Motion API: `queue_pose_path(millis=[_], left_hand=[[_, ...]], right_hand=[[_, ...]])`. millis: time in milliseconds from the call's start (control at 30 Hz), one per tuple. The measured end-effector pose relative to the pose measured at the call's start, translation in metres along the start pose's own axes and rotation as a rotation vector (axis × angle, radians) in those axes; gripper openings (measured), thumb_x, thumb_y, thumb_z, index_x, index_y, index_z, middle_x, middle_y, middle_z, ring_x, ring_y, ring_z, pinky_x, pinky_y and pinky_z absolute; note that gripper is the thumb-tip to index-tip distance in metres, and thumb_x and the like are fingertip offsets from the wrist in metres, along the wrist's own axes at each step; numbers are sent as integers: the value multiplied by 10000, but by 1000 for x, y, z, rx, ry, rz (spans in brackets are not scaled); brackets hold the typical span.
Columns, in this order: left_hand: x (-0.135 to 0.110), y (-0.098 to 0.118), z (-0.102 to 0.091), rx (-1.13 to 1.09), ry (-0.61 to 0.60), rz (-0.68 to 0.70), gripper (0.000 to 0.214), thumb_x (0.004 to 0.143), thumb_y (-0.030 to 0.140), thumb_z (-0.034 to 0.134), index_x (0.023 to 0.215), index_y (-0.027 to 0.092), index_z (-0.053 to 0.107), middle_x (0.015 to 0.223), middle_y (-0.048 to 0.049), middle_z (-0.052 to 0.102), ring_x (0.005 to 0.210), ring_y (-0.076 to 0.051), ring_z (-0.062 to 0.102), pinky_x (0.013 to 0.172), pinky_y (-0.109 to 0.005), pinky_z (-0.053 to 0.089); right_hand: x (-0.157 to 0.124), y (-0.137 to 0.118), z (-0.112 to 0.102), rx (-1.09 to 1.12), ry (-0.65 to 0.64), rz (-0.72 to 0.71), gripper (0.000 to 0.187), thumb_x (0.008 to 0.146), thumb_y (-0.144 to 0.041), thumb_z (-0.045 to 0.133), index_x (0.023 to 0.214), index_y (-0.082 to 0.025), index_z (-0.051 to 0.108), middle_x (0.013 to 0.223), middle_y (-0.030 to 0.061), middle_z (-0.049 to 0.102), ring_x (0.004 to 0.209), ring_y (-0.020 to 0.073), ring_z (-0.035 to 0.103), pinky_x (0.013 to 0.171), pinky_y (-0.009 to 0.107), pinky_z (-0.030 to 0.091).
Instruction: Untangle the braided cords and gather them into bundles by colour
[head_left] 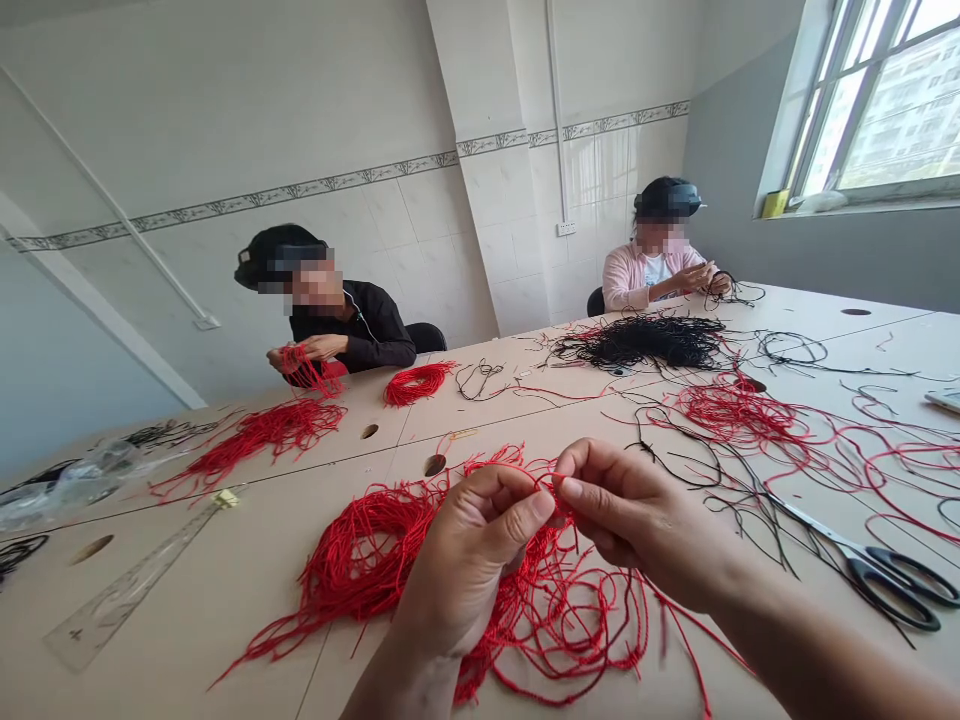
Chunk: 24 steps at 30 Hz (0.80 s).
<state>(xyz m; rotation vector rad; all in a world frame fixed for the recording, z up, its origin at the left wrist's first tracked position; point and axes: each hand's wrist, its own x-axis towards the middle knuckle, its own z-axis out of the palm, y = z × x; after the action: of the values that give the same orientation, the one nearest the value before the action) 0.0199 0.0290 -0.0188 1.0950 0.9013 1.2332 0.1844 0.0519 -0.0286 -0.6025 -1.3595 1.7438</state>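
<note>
My left hand (487, 540) and my right hand (622, 500) are close together, each closed in a pinch on a thin red cord (541, 484). The short stretch of cord between my fingertips is partly hidden by my thumbs. Behind and below my hands lies a large heap of red cords (367, 550), coiled at the left and loosely looped at the right. Some cord ends hang beneath my right hand, over the table.
Black-handled scissors (877, 570) lie at the right beside loose black cords (720, 470). A clear plastic ruler (135, 580) is at the left. Farther off are a black cord pile (645, 342) and more red cords (262, 440). Two people sit across the table (247, 560), handling cords.
</note>
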Motion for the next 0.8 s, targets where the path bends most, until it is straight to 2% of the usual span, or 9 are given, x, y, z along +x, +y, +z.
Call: queue_pose_path(millis=[67, 200, 333, 500, 633, 733, 800], left_hand=[[0, 0, 0, -6, -15, -2, 207, 691, 316, 826, 659, 177, 675, 517, 58, 522, 458, -38, 298, 424, -161, 224], [-1, 0, -2, -10, -31, 5, 170, 694, 280, 832, 657, 184, 697, 557, 39, 591, 495, -38, 380, 458, -139, 294], [-1, 1, -2, -46, -19, -4, 174, 676, 276, 851, 660, 186, 702, 533, 54, 572, 476, -26, 368, 443, -123, 289], [1, 5, -1, -171, 16, -67, 229, 639, 247, 877, 631, 173, 660, 507, 55, 571, 435, -13, 342, 408, -108, 258], [0, 6, -3, -297, -8, -148, 247, 632, 222, 882, 642, 164, 642, 504, 55, 559, 419, -7, 323, 393, -98, 260], [0, 6, -4, -380, -34, -185, 232, 640, 198, 874, 667, 164, 647, 532, 44, 587, 418, -7, 334, 386, -92, 272], [0, 5, -5, -424, -71, -202, 222, 650, 191, 865, 672, 160, 646, 548, 38, 600, 417, -7, 323, 373, -87, 259]], right_hand=[[0, 0, 0, -20, 15, -42, 334, 848, -470, 677, 877, -174, 523, 610, -86, 402, 460, 24, 267, 396, 151, 192], [1, -2, 0, -79, 34, -88, 343, 840, -473, 686, 868, -162, 543, 693, -49, 485, 494, 32, 281, 415, 173, 210], [2, -1, -1, -39, 14, -32, 362, 814, -471, 720, 856, -160, 539, 675, -60, 490, 489, 22, 308, 421, 152, 233], [4, -1, -4, 204, -87, 119, 334, 785, -383, 774, 829, -151, 537, 566, -92, 452, 441, -3, 334, 383, 89, 225], [6, -2, -7, 354, -178, 257, 323, 695, -282, 846, 816, -139, 582, 589, -69, 538, 441, 11, 483, 366, 71, 358], [8, 2, -9, 433, -275, 295, 267, 700, -211, 836, 808, -125, 607, 622, -36, 606, 476, 40, 581, 416, 92, 484], [8, 7, -10, 486, -334, 307, 229, 718, -173, 819, 819, -117, 620, 626, -20, 628, 496, 62, 625, 438, 111, 526]])
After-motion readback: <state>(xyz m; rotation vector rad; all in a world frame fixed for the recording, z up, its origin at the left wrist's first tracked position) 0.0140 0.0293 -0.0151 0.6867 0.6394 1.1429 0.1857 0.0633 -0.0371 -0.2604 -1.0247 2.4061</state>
